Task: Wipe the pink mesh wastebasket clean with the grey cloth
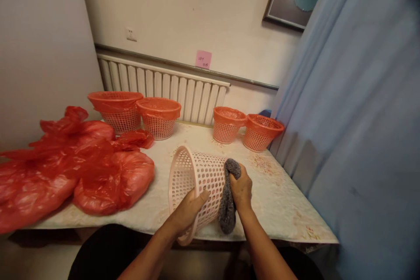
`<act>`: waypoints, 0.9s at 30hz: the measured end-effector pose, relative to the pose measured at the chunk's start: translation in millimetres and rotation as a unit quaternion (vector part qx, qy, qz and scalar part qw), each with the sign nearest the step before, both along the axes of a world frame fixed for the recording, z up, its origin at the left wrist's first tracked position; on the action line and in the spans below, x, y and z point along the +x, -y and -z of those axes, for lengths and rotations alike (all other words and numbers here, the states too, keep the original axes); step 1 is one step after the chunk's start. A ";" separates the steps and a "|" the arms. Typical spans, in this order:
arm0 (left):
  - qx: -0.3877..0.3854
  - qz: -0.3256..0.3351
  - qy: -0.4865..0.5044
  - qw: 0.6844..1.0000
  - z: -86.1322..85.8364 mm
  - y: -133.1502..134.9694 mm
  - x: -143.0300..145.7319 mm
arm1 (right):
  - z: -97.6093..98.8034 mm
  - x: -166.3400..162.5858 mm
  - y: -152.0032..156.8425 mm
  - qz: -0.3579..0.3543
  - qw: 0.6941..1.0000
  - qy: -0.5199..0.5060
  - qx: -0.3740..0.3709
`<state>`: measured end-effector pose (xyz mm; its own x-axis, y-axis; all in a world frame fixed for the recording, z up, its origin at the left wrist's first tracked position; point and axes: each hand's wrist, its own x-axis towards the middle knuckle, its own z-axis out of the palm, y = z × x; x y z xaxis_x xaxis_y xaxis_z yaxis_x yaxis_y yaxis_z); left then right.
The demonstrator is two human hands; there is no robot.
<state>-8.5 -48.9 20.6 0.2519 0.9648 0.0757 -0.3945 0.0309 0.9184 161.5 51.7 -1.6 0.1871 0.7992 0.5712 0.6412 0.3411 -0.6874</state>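
Observation:
A pale pink plastic wastebasket (211,170) with a perforated wall lies tipped on its side above the table's front edge, its mouth facing left. My left hand (189,211) grips its rim, thumb on the outer wall and the other fingers hidden inside. A dark grey cloth (227,210) is bunched in my right hand (242,187), which presses it against the basket's base at the right. Part of the base is covered by the cloth.
Several wastebaskets with red liners (159,116) stand along the table's back. Filled red plastic bags (114,179) heap up at the left. A blue curtain (361,109) hangs at the right, and a radiator (164,85) runs behind the floral-covered table (282,210).

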 end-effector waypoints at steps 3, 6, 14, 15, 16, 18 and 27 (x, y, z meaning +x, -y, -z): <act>0.042 -0.023 -0.042 0.998 2.5 -0.1 3.2 | -11.5 -29.5 21.4 -0.087 0.996 0.000 0.020; 0.086 -0.055 -0.106 0.989 6.6 -1.1 3.5 | -26.2 -51.7 38.6 -0.184 0.982 0.016 0.050; 0.088 -0.082 -0.133 0.984 9.4 1.2 2.8 | -40.9 -59.7 30.8 -0.230 0.972 0.022 0.050; 0.083 -0.079 -0.123 0.986 10.5 1.8 4.7 | -39.5 -55.7 24.6 -0.219 0.975 0.020 0.044; 0.078 -0.074 -0.108 0.988 11.9 2.4 6.9 | -37.5 -50.3 17.2 -0.207 0.977 0.020 0.039; 0.070 -0.058 -0.079 0.993 15.3 3.9 11.6 | -31.7 -35.0 -0.5 -0.178 0.983 0.019 0.029; 0.121 -0.051 -0.141 0.981 26.8 7.8 16.0 | 6.6 40.1 -59.5 -0.012 1.000 0.021 -0.020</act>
